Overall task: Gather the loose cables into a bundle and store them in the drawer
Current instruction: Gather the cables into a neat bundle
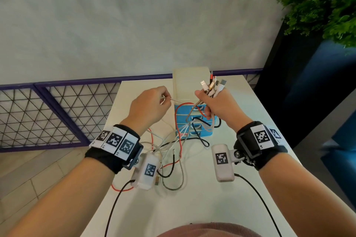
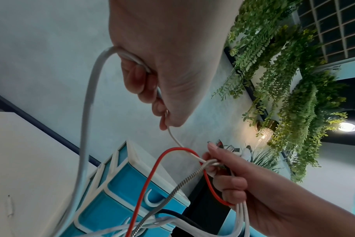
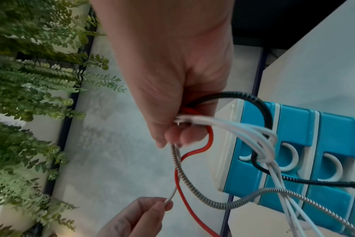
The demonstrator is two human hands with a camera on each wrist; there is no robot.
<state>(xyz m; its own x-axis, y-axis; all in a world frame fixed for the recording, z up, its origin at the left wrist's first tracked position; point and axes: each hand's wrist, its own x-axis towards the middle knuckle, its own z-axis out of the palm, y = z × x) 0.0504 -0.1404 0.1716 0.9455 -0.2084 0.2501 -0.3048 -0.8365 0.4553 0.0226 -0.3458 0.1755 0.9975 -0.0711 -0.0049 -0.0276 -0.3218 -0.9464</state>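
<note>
The right hand [image 1: 215, 106] is raised above the desk [image 1: 202, 208], fingers [image 2: 233, 184] curled round a bundle of cables [image 1: 212, 86] whose plugs fan out above the fist; only the head view shows those plugs clearly. The left hand [image 1: 150, 106] pinches a thin white cable [image 1: 176, 100] between thumb and fingertips [image 3: 152, 210]; that cable runs across to the right fist. The left wrist view shows the cable passing through the left palm and looping down. The right wrist view shows red, black, white and braided strands hanging in front of the blue drawer unit [image 1: 194, 119], which stands near the desk's far edge with its drawers closed. Loose cable lengths [image 1: 173, 159] trail across the middle of the desk, reaching the left edge; the near part lies bare.
</note>
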